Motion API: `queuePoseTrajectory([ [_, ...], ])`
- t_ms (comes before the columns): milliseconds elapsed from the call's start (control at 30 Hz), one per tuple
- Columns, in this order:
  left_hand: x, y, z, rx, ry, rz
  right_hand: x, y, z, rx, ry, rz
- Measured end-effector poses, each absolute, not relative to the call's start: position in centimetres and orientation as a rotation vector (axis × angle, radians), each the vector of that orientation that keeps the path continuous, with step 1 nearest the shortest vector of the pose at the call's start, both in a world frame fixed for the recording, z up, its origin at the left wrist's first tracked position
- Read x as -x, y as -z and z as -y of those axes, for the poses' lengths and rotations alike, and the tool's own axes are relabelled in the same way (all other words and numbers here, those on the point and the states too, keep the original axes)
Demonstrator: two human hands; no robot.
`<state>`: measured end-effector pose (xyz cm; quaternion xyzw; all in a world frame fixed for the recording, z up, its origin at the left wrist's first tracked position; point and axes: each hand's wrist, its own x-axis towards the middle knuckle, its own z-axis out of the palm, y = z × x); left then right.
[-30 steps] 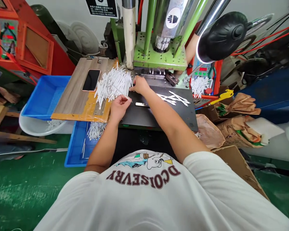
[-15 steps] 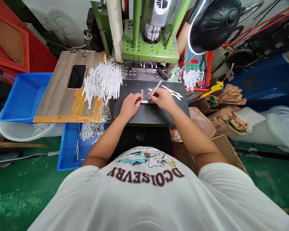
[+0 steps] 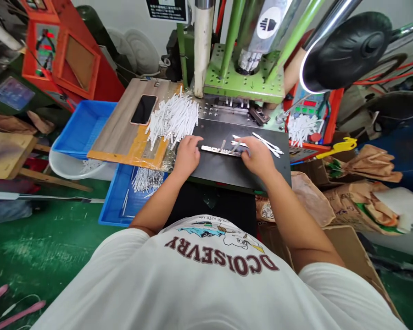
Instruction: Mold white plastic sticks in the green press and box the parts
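My left hand (image 3: 187, 154) rests on the black work plate (image 3: 227, 169), its fingers curled at the left end of a narrow metal strip fixture (image 3: 220, 151). My right hand (image 3: 258, 155) is at the strip's right end, pinching a thin white stick (image 3: 234, 147) over it. Another short stick stands up from the strip near its middle. A big heap of white sticks (image 3: 174, 119) lies to the left of the plate. A few loose white sticks (image 3: 266, 143) lie just beyond my right hand.
A green press (image 3: 244, 82) rises behind the plate. A phone (image 3: 143, 110) lies on the wooden board (image 3: 124, 133). Blue bins (image 3: 80, 130) sit at the left, one below holding more sticks (image 3: 146, 178). A black lamp head (image 3: 347, 50) hangs at right above brown paper bags (image 3: 365, 160).
My right hand came back from the stick heap to the metal strip with a stick. My left hand moved from beside the heap onto the strip's left end. The view swayed.
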<state>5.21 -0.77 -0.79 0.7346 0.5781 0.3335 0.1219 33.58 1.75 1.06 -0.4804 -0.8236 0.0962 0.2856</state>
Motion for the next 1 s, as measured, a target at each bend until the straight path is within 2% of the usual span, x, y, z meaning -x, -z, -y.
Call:
queuePoseTrajectory([
  [100, -0.3, 0.3, 1.2, -1.95, -1.011, -1.988, -32.2, -5.3, -0.5, 1.2, -0.114, 1.937],
  [233, 3.4, 0.3, 1.2, -1.881, -0.945, -1.997, -25.6, -9.6, 2.2, 0.958, -0.112, 1.82],
  [300, 3.3, 0.6, 0.9, -1.898, -0.929, -1.966, -21.4, -9.1, 1.3, 1.008, -0.292, 1.972],
  [400, 2.2, 1.2, 0.1, -1.898, -0.914, -2.003, -15.9, -6.0, -3.4, 1.359, -0.554, 2.189],
  [500, 1.6, 1.5, -0.5, -1.857, -0.927, -2.029, -12.6, -3.2, -8.7, 1.736, -0.679, 2.2],
  [600, 2.3, 1.3, -0.6, -1.756, -1.012, -1.95, -11.5, -2.1, -10.9, 1.897, -0.771, 2.134],
  [867, 4.5, -1.2, 0.7, -0.977, -1.119, -1.367, -13.9, -0.6, -10.5, 1.839, -1.062, 1.877],
  [1000, 3.9, -2.1, 0.8, -0.899, -1.173, -1.297, -14.7, -2.6, -8.0, 1.652, -0.935, 1.96],
])
